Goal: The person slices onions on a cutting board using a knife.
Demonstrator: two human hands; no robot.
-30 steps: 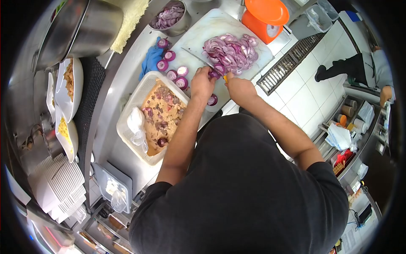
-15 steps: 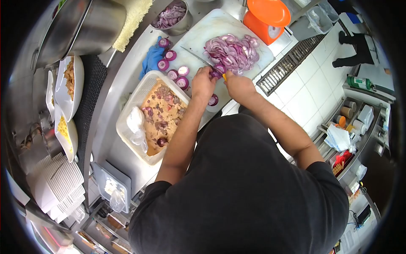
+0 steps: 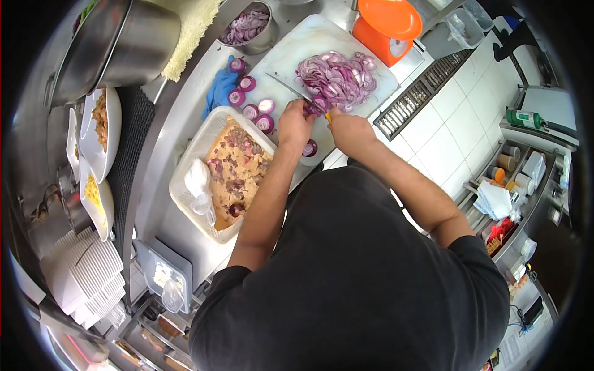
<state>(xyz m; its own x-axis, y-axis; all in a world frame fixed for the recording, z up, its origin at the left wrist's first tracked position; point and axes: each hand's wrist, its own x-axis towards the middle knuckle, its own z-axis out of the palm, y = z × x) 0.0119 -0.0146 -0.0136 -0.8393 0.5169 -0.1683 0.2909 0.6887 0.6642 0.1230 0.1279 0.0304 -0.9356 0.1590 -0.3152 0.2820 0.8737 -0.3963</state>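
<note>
On the white cutting board (image 3: pixel 284 55), my left hand (image 3: pixel 296 123) is closed on a red onion (image 3: pixel 310 109), partly hidden by the fingers. My right hand (image 3: pixel 350 131) grips the yellow handle of a knife (image 3: pixel 289 88), whose blade reaches up and left across the board beside the onion. A pile of sliced red onion (image 3: pixel 340 79) lies just beyond the hands. Several peeled onions (image 3: pixel 265 123) sit to the left of my left hand, and one more onion (image 3: pixel 310 148) rests below it.
An orange scale (image 3: pixel 388 31) stands behind the board at the right. A metal bowl of sliced onion (image 3: pixel 263 38), a blue cloth or glove (image 3: pixel 219 93) and a white basket (image 3: pixel 179 179) are at the left. A co-worker's dark-clad leg (image 3: pixel 513 40) shows at the upper right.
The co-worker at the upper right has moved up and mostly out of view. The knife blade's angle has shifted slightly. My hands stay near the same place.
</note>
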